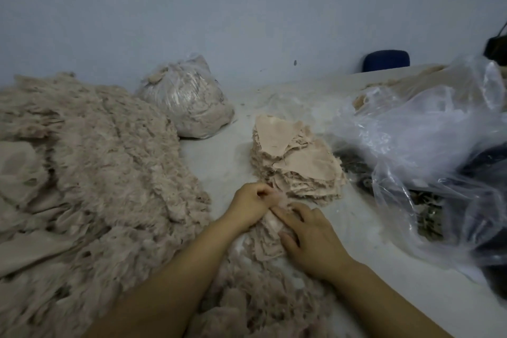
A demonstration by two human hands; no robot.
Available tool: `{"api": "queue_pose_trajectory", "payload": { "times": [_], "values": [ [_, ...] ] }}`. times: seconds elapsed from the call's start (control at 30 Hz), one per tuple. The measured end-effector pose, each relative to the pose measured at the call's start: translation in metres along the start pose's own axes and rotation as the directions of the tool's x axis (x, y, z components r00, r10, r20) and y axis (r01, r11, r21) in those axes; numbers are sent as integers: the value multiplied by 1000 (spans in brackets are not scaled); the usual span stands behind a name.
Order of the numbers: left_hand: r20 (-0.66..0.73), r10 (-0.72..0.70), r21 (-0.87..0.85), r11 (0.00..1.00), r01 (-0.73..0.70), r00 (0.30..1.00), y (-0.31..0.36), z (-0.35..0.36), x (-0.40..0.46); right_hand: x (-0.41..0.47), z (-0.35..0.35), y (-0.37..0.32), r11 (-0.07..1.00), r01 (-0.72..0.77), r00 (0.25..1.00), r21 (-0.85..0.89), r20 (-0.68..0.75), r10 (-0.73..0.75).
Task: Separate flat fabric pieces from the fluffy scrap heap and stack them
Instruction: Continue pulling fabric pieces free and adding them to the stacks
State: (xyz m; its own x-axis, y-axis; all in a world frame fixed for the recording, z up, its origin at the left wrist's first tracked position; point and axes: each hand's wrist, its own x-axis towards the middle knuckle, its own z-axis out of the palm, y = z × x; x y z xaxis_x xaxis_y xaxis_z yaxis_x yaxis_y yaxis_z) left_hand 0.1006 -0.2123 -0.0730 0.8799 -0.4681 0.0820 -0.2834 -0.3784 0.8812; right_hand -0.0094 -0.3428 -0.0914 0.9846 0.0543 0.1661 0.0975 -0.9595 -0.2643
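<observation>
**Just in front of the stack: both hands on one small bundle of flat pieces**

In front of the stack of flat fabric pieces [297, 166], nearly touching its near edge, lies a small bundle of pinkish flat pieces [270, 233] on the white table [384, 230].

- Left hand [251, 204]: fingers curled, pinching the bundle's far end with a tuft of fluff.
- Right hand [308, 237]: laid over the bundle's right side, fingers bent onto it, thumb against its edge.
- Stack: beige pieces with frayed edges, piled high and uneven, leaning a little.
- Fluffy scrap heap [90, 173]: left of the stack, covering most of that side and running under both forearms to the near edge.
- Tied clear bag of fluff [186, 101]: behind the stack to its left, against the wall.
- Loose clear plastic bags [428, 151]: right of the stack, crumpled and crowding its right edge; dark contents show through, too blurred to identify.
- Blue chair back [386, 60]: far behind the stack, to its right, beyond the table.
</observation>
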Motion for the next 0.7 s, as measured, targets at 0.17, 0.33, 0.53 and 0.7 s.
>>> {"api": "queue_pose_trajectory", "payload": {
  "times": [0.17, 0.33, 0.53, 0.7],
  "values": [
    [-86, -309, -424, 872, 246, 947, 7, -11, -2, 0, 1, 2, 999, 52, 999, 1, -18, -52],
    [41, -178, -103, 978, 181, 983, 12, -4, -8, 3, 4, -1, 994, 88, 995, -62, -34, -90],
    [-120, -298, -178, 945, 275, 947, 7, -3, -5, 2, 3, -5, 990, 138, 989, -23, -56, -140],
    [-163, -232, -207, 958, 197, 959, 3, -4, -4, 2, -1, -8, 987, 141, 988, -73, -57, -146]
  ]
}}
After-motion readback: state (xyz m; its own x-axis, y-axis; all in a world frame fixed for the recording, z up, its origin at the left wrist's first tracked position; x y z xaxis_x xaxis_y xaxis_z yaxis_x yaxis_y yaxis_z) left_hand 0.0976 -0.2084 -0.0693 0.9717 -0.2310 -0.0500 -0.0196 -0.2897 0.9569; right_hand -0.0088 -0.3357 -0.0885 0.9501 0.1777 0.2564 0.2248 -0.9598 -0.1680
